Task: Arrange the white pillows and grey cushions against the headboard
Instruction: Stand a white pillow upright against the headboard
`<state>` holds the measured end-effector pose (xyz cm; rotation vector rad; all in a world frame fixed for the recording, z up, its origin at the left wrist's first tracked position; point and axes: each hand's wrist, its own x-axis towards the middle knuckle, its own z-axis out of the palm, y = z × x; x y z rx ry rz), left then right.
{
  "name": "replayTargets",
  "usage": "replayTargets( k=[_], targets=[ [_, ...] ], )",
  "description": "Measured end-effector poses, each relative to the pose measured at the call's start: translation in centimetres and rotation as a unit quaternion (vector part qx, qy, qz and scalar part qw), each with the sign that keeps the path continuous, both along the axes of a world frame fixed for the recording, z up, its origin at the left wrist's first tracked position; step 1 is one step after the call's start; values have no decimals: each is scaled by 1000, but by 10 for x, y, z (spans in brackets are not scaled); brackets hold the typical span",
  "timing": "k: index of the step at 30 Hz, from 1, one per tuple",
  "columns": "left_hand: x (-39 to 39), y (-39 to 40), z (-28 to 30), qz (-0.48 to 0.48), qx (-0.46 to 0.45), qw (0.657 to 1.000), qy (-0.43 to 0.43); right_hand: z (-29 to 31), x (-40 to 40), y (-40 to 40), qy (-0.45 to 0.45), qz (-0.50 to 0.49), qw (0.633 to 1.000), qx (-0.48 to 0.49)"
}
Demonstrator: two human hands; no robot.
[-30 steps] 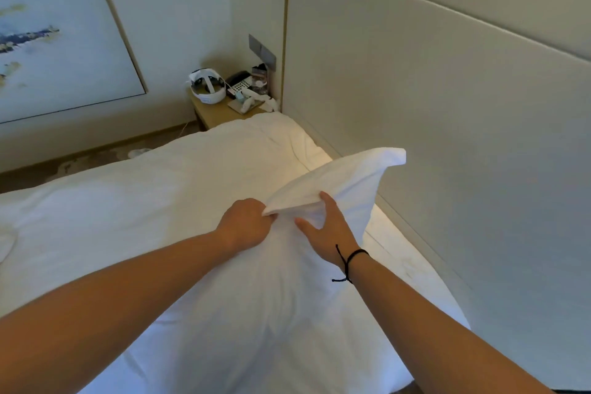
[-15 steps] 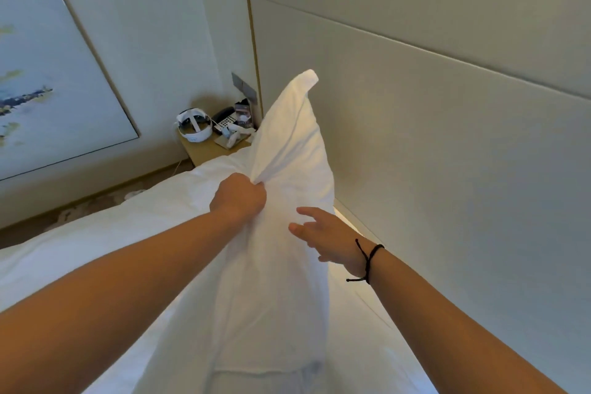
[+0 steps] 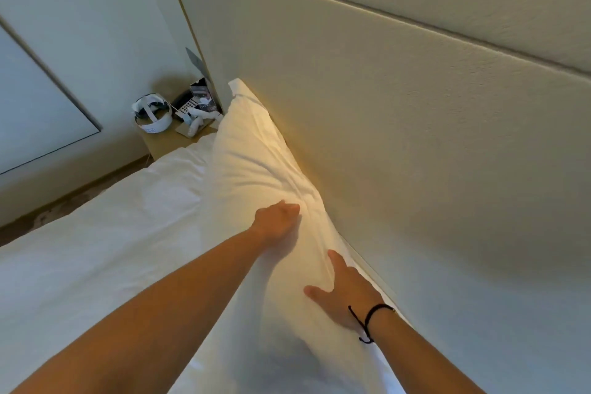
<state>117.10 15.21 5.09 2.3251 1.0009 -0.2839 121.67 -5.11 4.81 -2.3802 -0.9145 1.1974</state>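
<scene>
A white pillow (image 3: 256, 157) stands on its long edge, leaning against the padded beige headboard (image 3: 399, 125), its far corner near the bedside table. My left hand (image 3: 277, 223) presses on the pillow's front face near its middle, fingers bunched into the fabric. Lower down, my right hand (image 3: 342, 293), with a black cord on the wrist, lies flat and spread on the pillow's near end. No grey cushions are in view.
The white duvet (image 3: 112, 243) covers the bed to the left. A wooden bedside table (image 3: 166, 142) at the far corner holds a white headset (image 3: 152, 115), a phone and small items. A framed picture (image 3: 35, 105) hangs on the left wall.
The pillow went from held upright in the air to leaning against the headboard. My left hand loosened its pinch and my right hand came down flat on the pillow.
</scene>
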Motion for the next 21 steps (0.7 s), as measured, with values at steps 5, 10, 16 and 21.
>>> replayTargets(
  k=[5,10,16,21],
  targets=[
    [-28,-24,-37,142,68,987,13,-12,-20,-11,-68,-57,996,2],
    [-60,-32,-47,304,-10,952,-30,-13,-35,-14,-80,-14,996,-20],
    [-65,-30,-41,336,-68,936,-80,15,13,6,-174,-39,978,109],
    [-35,-47,-13,326,-142,920,-164,60,73,18,-296,-15,942,157]
  ],
)
